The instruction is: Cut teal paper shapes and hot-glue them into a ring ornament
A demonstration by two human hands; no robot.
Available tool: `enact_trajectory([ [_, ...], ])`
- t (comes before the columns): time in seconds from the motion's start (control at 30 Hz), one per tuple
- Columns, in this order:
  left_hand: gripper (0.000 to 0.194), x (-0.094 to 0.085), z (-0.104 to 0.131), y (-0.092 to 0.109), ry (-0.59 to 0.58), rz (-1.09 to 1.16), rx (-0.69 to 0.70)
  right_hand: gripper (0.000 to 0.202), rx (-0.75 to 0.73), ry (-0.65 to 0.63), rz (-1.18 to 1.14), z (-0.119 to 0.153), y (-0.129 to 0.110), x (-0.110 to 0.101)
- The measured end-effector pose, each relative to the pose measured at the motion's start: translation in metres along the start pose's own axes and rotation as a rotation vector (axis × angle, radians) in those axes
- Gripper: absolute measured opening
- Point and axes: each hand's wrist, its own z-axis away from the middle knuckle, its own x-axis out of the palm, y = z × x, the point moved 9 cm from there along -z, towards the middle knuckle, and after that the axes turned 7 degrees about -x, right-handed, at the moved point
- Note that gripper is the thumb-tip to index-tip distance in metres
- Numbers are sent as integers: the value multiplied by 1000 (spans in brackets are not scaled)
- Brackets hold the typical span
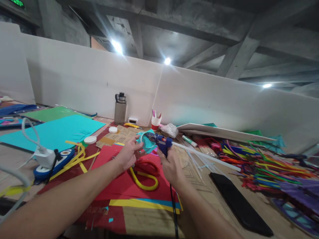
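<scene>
My left hand point(129, 152) grips a turquoise ring-shaped paper piece point(146, 143) by its left side. In my right hand point(171, 162) is a blue glue gun point(163, 142), with a long white glue stick point(206, 155) poking out of its back. The nozzle end points left into the opening of the turquoise piece; whether it touches the paper I cannot tell. Below both hands, a yellow pipe cleaner point(143, 186) and a red one point(152, 163) lie curved on red sheets point(109, 179). A black cord point(173, 209) hangs from the glue gun.
Left are a turquoise sheet point(74, 127), yellow paper strips point(81, 156) and a power strip point(56, 166) with a white plug. A bottle point(120, 111) and a pen cup point(156, 122) stand behind. Right lie a black phone point(239, 202) and many coloured pipe cleaners point(269, 166).
</scene>
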Motion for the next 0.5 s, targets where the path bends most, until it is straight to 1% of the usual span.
enact_trajectory([
  [0.07,31,3,0,0,-46,9,-21,34,-15,-28,12,0,-1,2],
  [0.13,25,4,-2,0,-63,41,-66,33,-31,-55,17,0,-2,5],
  [0.17,21,1,-4,-2,-43,61,-97,33,-37,-65,17,1,-2,6],
  [0.23,22,-8,-6,-5,35,96,-144,33,-33,-82,27,1,0,8],
  [0.3,22,-15,-9,-7,92,102,-151,34,-14,-104,47,2,3,10],
  [0.37,19,-15,-10,-7,92,86,-136,33,2,-114,61,2,6,12],
  [0.5,18,-14,-8,-6,97,53,-104,34,7,-86,92,3,8,11],
])
